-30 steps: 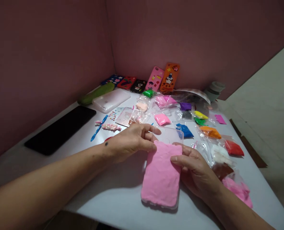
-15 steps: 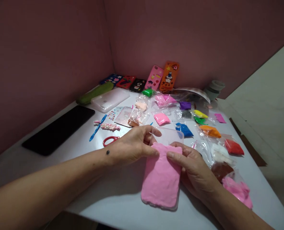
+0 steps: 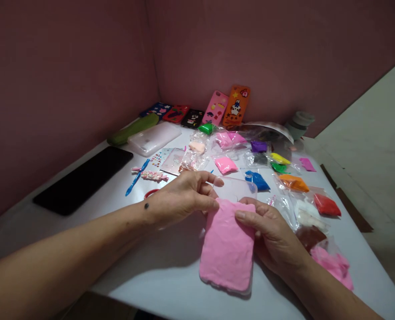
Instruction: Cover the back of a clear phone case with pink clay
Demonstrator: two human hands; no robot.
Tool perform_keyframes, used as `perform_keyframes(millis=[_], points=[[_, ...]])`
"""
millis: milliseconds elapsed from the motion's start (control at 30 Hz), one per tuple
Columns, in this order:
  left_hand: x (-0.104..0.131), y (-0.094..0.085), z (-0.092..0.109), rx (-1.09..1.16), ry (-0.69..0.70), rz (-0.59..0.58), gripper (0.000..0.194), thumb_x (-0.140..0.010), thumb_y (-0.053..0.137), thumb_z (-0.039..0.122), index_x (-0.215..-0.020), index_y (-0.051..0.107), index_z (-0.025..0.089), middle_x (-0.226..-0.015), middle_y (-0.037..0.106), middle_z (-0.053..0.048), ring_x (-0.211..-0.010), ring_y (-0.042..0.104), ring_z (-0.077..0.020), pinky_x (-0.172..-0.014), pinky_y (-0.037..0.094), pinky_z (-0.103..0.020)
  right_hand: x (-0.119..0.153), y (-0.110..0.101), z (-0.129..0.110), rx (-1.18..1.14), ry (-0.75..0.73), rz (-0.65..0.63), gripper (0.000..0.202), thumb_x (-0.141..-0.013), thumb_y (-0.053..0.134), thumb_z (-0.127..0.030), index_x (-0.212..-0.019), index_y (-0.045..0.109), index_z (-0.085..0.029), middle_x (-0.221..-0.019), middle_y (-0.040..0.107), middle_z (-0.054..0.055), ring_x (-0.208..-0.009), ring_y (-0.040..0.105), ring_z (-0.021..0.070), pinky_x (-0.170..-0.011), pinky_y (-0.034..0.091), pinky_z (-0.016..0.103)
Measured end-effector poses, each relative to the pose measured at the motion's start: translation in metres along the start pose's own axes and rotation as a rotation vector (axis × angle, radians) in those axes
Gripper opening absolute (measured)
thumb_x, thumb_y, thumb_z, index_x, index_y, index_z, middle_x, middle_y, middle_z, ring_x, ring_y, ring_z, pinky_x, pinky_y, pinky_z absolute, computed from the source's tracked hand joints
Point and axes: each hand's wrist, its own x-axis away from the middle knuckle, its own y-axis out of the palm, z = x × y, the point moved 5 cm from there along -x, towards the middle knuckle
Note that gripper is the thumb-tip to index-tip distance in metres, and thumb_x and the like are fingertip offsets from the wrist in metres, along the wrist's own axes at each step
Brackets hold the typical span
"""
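A clear phone case [image 3: 232, 186] is held up between both hands above the table's front part. Pink clay [image 3: 228, 253] covers most of its back, with slight ripples, while the top end stays bare and see-through. My left hand [image 3: 191, 193] grips the upper left edge, its thumb on the clay's top left corner and the fingers behind. On the upper right edge, my right hand [image 3: 267, 231] is closed with the thumb pressed on the clay. Fingers behind the case are partly hidden.
Clay packets, among them blue [image 3: 257, 180], orange [image 3: 293, 182] and red [image 3: 327, 204], lie on the right. A black phone-like slab [image 3: 84, 180], a blue modelling tool [image 3: 137, 178] and red scissors [image 3: 151, 193] lie left. Decorated cases, including an orange one [image 3: 236, 106], line the wall.
The case with its pink clay has shifted slightly right and down in view. My left thumb has slid left toward the clay's corner; my right thumb still presses near the top.
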Motion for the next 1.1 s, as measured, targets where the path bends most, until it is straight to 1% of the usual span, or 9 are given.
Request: perform_keyframes(millis=[200,400,500,567,667,767,967,1100], points=[[-0.0015,-0.0016,-0.0017,0.005,0.030,-0.009,0.036,-0.071,0.062,0.009,-0.106,0.052,0.014,-0.066,0.060,0.004,-0.059,0.053,-0.0090,-0.060,0.038,-0.025,-0.0003,-0.0001,0.0007,-0.010,0.009,-0.003,0.018,-0.068,0.078,-0.022,-0.072,0.062,-0.014,-0.063,0.056,0.000,-0.056,0.050,0.0101,-0.054,0.038,0.022],[0.0003,-0.0029,0.0006,-0.019,0.045,-0.020,0.033,-0.075,0.060,0.011,-0.107,0.054,0.013,-0.068,0.060,0.003,-0.061,0.052,-0.0080,-0.060,0.038,-0.023,-0.0025,-0.0027,0.0009,-0.015,0.008,0.015,0.020,-0.066,0.079,-0.021,-0.068,0.060,-0.014,-0.061,0.055,-0.001,-0.054,0.049,0.0093,-0.052,0.035,0.021],[0.0018,-0.0045,0.0032,-0.024,0.039,-0.012,0.032,-0.077,0.060,0.016,-0.108,0.055,0.013,-0.072,0.061,0.001,-0.063,0.055,-0.0094,-0.061,0.041,-0.024,-0.0018,-0.0037,0.0004,-0.015,-0.002,0.025,0.021,-0.066,0.079,-0.022,-0.068,0.060,-0.014,-0.060,0.055,-0.001,-0.054,0.049,0.0094,-0.052,0.035,0.021],[0.0016,-0.0051,0.0038,-0.013,0.028,-0.019,0.033,-0.076,0.063,0.017,-0.108,0.054,0.012,-0.075,0.061,0.000,-0.065,0.056,-0.0104,-0.063,0.043,-0.025,-0.0011,-0.0034,0.0000,-0.024,-0.006,0.029,0.021,-0.065,0.080,-0.022,-0.069,0.061,-0.014,-0.061,0.056,-0.001,-0.055,0.050,0.0099,-0.053,0.036,0.021],[-0.0004,-0.0046,0.0038,-0.021,0.027,-0.049,0.037,-0.073,0.065,0.013,-0.107,0.051,0.013,-0.074,0.061,0.001,-0.066,0.057,-0.0110,-0.064,0.043,-0.025,-0.0005,-0.0021,0.0002,-0.027,0.003,0.025,0.019,-0.066,0.079,-0.022,-0.072,0.063,-0.014,-0.062,0.057,0.000,-0.056,0.051,0.0108,-0.055,0.038,0.023],[-0.0025,-0.0047,0.0032,-0.079,0.036,-0.044,0.039,-0.073,0.063,0.009,-0.108,0.049,0.014,-0.070,0.061,0.002,-0.064,0.057,-0.0112,-0.063,0.042,-0.026,-0.0007,-0.0018,0.0003,-0.016,0.000,0.019,0.017,-0.067,0.078,-0.021,-0.075,0.064,-0.014,-0.062,0.056,-0.001,-0.055,0.050,0.0099,-0.055,0.038,0.022],[-0.0020,-0.0063,0.0006,-0.118,0.039,0.011,0.039,-0.072,0.060,0.006,-0.107,0.047,0.016,-0.070,0.061,0.004,-0.062,0.054,-0.0094,-0.064,0.041,-0.026,-0.0013,-0.0020,0.0013,-0.014,-0.001,0.009,0.019,-0.068,0.078,-0.021,-0.069,0.061,-0.014,-0.060,0.054,-0.002,-0.053,0.049,0.0087,-0.052,0.035,0.020],[-0.0012,-0.0053,0.0009,-0.086,0.053,-0.001,0.037,-0.073,0.058,0.007,-0.107,0.047,0.016,-0.069,0.060,0.004,-0.061,0.054,-0.0092,-0.063,0.041,-0.025,-0.0010,-0.0024,0.0012,-0.012,-0.002,0.012,0.019,-0.068,0.078,-0.020,-0.068,0.061,-0.014,-0.059,0.053,-0.002,-0.053,0.048,0.0080,-0.051,0.035,0.020]])
